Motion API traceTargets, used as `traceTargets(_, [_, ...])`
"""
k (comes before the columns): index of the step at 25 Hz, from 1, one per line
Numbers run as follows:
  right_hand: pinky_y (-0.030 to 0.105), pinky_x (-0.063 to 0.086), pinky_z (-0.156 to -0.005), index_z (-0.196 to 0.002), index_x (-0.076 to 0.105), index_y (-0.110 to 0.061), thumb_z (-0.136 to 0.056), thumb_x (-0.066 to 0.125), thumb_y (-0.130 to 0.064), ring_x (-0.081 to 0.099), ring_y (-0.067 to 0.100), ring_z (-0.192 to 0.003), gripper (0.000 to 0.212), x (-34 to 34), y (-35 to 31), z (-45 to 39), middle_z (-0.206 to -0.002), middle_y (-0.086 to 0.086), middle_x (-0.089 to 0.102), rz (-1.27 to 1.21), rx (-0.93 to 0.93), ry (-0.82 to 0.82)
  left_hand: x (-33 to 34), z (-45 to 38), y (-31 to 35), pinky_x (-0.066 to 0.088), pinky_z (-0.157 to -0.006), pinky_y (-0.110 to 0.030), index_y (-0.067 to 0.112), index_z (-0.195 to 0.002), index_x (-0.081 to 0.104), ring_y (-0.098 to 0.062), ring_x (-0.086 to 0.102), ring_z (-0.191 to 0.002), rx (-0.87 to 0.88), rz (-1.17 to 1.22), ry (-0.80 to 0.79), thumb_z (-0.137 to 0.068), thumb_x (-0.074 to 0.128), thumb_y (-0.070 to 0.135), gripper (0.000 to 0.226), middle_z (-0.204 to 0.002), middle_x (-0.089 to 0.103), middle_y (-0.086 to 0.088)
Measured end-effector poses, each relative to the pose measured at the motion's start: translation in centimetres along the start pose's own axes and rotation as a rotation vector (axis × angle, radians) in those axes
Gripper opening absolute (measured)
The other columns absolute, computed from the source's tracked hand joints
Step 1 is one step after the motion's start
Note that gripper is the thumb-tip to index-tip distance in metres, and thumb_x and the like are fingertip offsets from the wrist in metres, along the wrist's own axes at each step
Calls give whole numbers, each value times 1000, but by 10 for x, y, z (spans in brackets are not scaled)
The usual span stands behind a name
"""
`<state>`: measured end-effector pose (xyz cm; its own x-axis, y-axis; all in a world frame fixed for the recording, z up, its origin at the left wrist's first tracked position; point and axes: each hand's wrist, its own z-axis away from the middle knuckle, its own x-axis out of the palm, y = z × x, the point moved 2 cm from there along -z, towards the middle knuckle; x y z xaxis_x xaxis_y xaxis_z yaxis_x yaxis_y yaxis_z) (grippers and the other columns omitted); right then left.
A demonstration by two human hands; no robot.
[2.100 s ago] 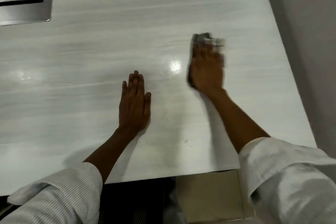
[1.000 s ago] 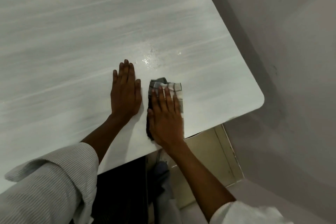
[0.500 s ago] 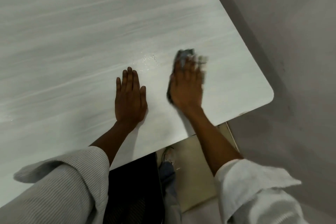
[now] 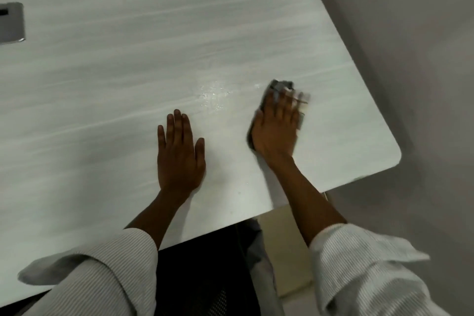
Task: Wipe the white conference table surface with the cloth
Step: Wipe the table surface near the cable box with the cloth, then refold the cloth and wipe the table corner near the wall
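Observation:
The white conference table (image 4: 128, 72) with faint grey streaks fills most of the view. My right hand (image 4: 275, 131) presses flat on a grey checked cloth (image 4: 297, 95) near the table's right corner; the cloth shows past my fingertips and along both sides of the hand, blurred by motion. My left hand (image 4: 179, 156) lies flat on the tabletop with fingers together, empty, a hand's width to the left of the cloth. A wet, shiny patch (image 4: 214, 93) sits between and just beyond the two hands.
A metal cable-port cover (image 4: 10, 23) is set into the table at the far left edge. The table's rounded corner (image 4: 395, 156) is close on the right, with a grey wall (image 4: 423, 59) beyond it. Below the near edge are a dark chair (image 4: 200, 277) and beige floor (image 4: 284, 246).
My right hand has slid the cloth away from me and to the right, from beside the left hand toward the table's corner. The left hand has stayed planted.

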<state>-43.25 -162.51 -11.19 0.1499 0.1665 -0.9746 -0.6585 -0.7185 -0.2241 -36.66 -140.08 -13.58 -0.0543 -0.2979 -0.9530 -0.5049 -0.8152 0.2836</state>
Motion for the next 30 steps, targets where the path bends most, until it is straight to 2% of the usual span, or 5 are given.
traceTargets(8, [50, 17, -136, -169, 30, -15, -115, 41, -32, 12, 30, -167, 58, -1, -32, 28, -178, 14, 20, -192, -551, -76, -4, -1, 3, 11, -134, -53, 2, -168, 16, -28, 6, -166, -23, 4, -11, -111, 27, 34, 66, -177, 11, -16])
traceTargets(14, [53, 41, -116, -161, 42, -10, -96, 57, -41, 48, 35, -142, 74, -24, 3, -1, -158, 15, 52, -230, -207, -78, -9, -4, 10, 13, -133, -57, 2, -167, 19, -28, 7, -166, -54, 18, -10, -111, 29, 34, 65, -177, 13, -16])
traceTargets(19, [45, 43, -102, -162, 39, -8, -86, 51, -37, 55, 33, -123, 83, -32, -13, -13, -138, 14, 59, -316, -187, -233, -8, -22, 65, 24, -129, -59, 1, -139, 60, -41, 42, -151, -197, 99, 71, -106, 49, 29, 45, -157, 50, -25])
traceTargets(25, [37, 46, -112, -164, 34, -13, -95, 69, -19, 49, 25, -135, 78, -33, -2, -18, -147, 8, 54, -562, -176, -319, -17, -32, 104, 42, -79, -38, 10, -111, 67, -31, 61, -96, -443, 171, 66, -98, 69, 39, 32, -106, 64, -11])
traceTargets(30, [49, 42, -122, -155, 51, -8, -103, 60, -18, 51, 29, -146, 54, -33, 38, -26, -155, 13, 57, -462, -187, 8, -2, -42, 130, 37, -124, -54, 2, -158, 41, -39, 40, -152, -153, 34, 6, -107, 44, 40, 64, -162, 44, -22])
